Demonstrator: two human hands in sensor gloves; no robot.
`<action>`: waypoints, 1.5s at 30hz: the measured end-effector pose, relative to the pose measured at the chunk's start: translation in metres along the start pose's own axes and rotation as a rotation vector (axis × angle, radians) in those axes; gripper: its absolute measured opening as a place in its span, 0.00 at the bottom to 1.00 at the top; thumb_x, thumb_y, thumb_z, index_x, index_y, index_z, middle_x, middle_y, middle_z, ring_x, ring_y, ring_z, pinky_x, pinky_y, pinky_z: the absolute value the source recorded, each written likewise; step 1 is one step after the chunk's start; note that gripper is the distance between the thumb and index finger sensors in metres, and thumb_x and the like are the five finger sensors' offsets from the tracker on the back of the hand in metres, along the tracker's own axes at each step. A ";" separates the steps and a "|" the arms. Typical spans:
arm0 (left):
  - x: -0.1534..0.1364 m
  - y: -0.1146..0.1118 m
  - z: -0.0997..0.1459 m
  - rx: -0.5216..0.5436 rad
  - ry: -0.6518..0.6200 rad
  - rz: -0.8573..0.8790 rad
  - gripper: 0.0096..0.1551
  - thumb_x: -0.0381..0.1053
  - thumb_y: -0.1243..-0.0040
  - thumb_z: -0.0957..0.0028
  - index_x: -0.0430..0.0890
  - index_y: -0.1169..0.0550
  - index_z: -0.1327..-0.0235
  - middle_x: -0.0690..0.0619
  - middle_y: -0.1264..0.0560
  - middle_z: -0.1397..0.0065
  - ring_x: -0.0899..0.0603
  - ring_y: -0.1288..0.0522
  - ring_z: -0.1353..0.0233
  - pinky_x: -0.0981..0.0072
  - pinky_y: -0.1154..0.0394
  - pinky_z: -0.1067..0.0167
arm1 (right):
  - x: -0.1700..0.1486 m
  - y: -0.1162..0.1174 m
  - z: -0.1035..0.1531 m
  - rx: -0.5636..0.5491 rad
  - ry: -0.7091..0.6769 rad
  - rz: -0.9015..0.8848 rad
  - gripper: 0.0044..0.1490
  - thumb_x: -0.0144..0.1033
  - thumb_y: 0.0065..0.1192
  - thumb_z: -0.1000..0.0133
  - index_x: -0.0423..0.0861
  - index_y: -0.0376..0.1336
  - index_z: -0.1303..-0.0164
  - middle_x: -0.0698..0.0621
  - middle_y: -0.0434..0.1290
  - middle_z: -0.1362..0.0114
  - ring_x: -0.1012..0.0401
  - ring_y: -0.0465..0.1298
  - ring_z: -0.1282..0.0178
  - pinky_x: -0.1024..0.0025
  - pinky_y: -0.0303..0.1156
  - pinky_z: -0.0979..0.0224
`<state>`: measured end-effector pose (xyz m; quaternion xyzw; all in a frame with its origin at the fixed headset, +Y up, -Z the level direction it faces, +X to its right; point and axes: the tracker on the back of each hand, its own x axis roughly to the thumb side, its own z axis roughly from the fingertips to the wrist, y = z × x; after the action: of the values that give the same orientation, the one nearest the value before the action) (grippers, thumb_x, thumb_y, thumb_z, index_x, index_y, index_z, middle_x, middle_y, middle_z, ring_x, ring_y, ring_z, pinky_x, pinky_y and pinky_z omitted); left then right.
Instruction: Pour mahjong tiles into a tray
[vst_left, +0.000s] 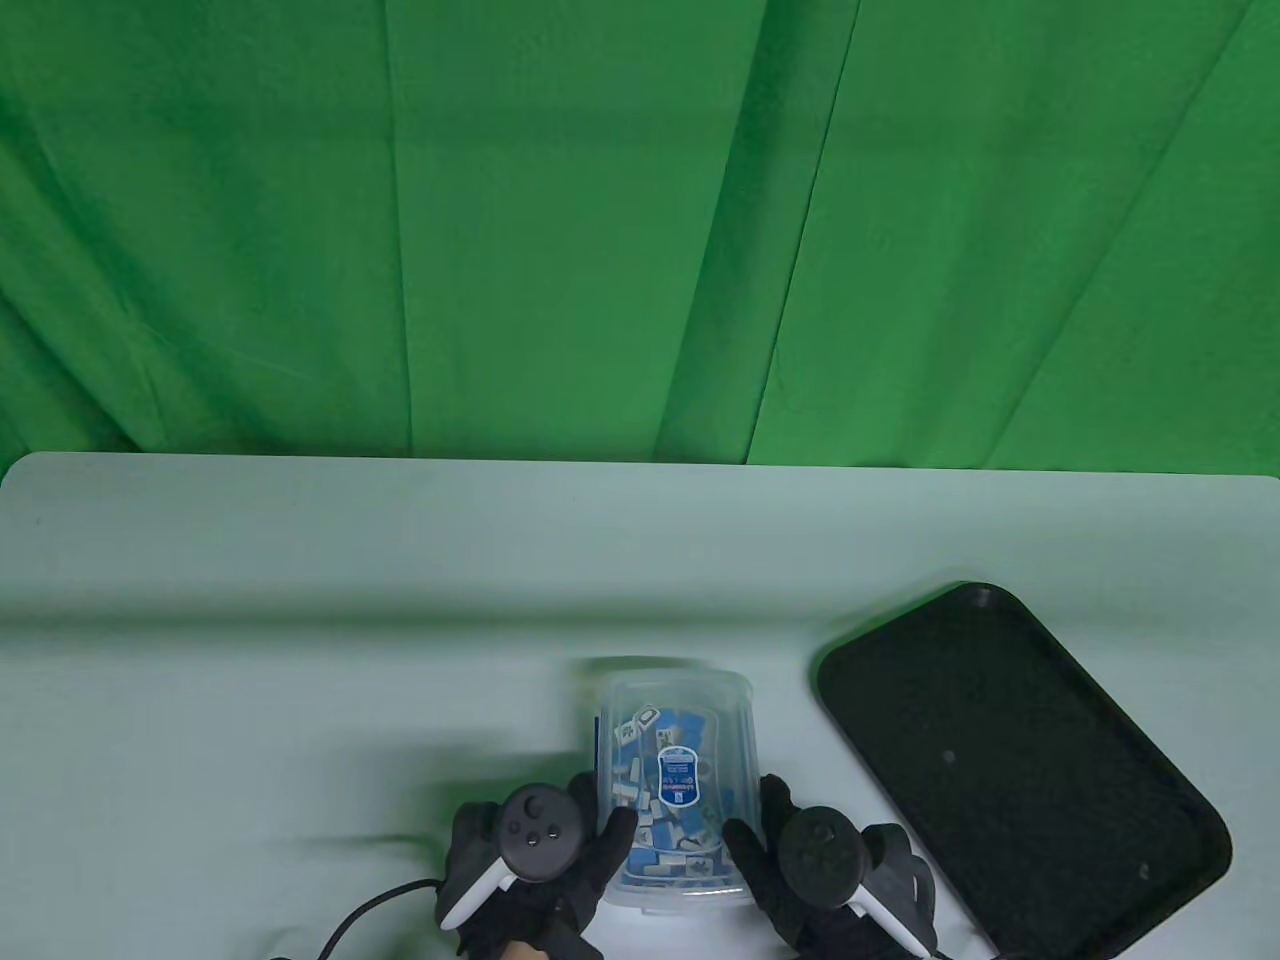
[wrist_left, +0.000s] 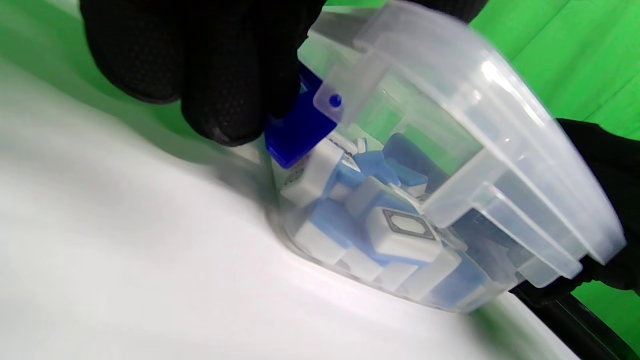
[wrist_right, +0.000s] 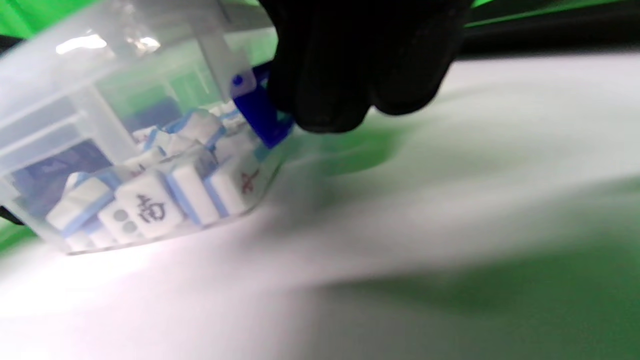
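On the table (vst_left: 300, 600), near its front edge, I had the clear plastic box (vst_left: 675, 780) between my two hands, and the black tray (vst_left: 1010, 760) lay to the right of it, apart from the box and with nothing in it that I could see. I judged that I was at the gripping step: the box was held but the pouring was not yet begun. The left hand (vst_left: 535, 860) pressed on the left side of the box and the right hand (vst_left: 830, 870) on the right side, the fingers closed around the walls next to the blue latches (wrist_left: 300, 127). In the wrist views the box looked tilted, with one edge touching the table. The next move, I thought, called for carrying the box over the tray and tipping it slowly.

The mahjong tiles (wrist_left: 400, 232), white with blue backs, were heaped inside. Whether a lid covered the box I could not tell. The wrist views were blurred, my wrists were cut off at the bottom edge, and the near right corner of the tray also.
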<state>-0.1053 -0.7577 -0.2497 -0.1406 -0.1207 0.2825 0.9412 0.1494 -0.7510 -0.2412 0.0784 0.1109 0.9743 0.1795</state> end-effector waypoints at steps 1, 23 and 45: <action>0.000 0.000 0.000 0.000 0.001 0.000 0.44 0.60 0.60 0.30 0.23 0.41 0.22 0.33 0.23 0.36 0.37 0.18 0.44 0.37 0.26 0.43 | 0.000 0.000 0.000 0.002 0.000 -0.002 0.50 0.60 0.36 0.28 0.31 0.47 0.12 0.43 0.72 0.27 0.52 0.78 0.39 0.55 0.75 0.31; 0.006 0.005 0.001 0.048 0.034 -0.120 0.42 0.60 0.59 0.30 0.25 0.31 0.26 0.36 0.18 0.42 0.39 0.15 0.50 0.40 0.23 0.48 | -0.002 -0.003 0.001 -0.053 0.001 0.009 0.50 0.63 0.39 0.30 0.34 0.52 0.14 0.46 0.74 0.30 0.53 0.79 0.41 0.56 0.76 0.33; 0.013 0.080 0.063 0.217 -0.011 -0.025 0.39 0.53 0.55 0.28 0.19 0.35 0.28 0.37 0.17 0.45 0.43 0.13 0.53 0.43 0.20 0.51 | 0.085 -0.068 0.036 -0.248 -0.158 0.023 0.49 0.59 0.51 0.29 0.27 0.55 0.18 0.51 0.81 0.43 0.60 0.82 0.55 0.64 0.80 0.45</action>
<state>-0.1536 -0.6741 -0.2157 -0.0349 -0.0965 0.2829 0.9536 0.1002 -0.6511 -0.2131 0.1334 -0.0256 0.9733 0.1850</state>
